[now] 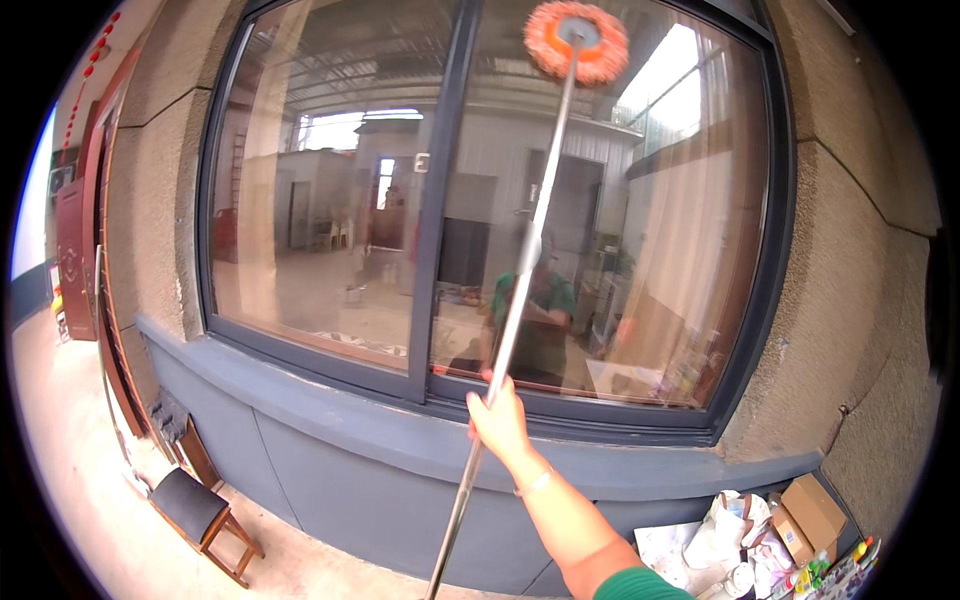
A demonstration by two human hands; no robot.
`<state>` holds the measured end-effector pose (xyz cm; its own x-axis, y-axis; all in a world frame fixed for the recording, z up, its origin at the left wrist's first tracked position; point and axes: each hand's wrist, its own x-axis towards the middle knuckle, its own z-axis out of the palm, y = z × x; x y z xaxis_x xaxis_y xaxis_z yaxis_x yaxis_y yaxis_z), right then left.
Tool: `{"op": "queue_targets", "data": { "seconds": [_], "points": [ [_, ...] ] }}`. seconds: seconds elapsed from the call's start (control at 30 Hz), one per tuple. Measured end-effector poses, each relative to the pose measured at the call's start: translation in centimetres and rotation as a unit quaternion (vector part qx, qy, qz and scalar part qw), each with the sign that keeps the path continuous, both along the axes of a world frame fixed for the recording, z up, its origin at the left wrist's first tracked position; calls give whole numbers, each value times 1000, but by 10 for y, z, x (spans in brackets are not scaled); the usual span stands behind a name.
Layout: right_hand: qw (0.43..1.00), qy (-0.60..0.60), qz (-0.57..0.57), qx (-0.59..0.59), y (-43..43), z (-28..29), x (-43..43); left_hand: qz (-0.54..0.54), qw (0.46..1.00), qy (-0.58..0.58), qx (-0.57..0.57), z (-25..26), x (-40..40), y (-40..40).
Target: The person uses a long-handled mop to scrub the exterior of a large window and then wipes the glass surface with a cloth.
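Note:
A long metal pole (517, 307) slants up across a sliding glass window (337, 225). At its top, a round orange chenille mop head (576, 42) lies against or close before the upper part of the right pane. My right hand (499, 416) is closed around the pole just below the window's lower frame, with a band on the wrist. My left hand is out of view. The pole's lower end runs out at the bottom edge of the picture. Both panes mirror a yard with a roof and a person in green, and curtains show behind the glass.
A blue-grey sill (315, 382) juts out under the window. A wooden stool with a dark seat (189, 504) stands at lower left. At lower right are a white bag (724, 529), a cardboard box (810, 517) and several bottles. A dark red door (75, 259) is at far left.

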<state>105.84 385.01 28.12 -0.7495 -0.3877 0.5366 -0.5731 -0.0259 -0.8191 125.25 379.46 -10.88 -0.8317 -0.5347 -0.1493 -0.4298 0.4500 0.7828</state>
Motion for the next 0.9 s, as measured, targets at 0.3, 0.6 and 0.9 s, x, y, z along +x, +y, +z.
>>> {"op": "queue_targets", "data": {
  "seconds": [0.3, 0.6, 0.9],
  "points": [
    [997, 75, -29, 6, -79, 128, -22, 36, 993, 106, -49, 115, -22, -43],
    [995, -24, 92, 39, -93, -64, 52, 46, 999, -6, -11, -62, 100, -65],
    [942, -258, 182, 108, -46, -260, 183, 28, 977, -209, 42, -108, 212, -64]
  ]
}}
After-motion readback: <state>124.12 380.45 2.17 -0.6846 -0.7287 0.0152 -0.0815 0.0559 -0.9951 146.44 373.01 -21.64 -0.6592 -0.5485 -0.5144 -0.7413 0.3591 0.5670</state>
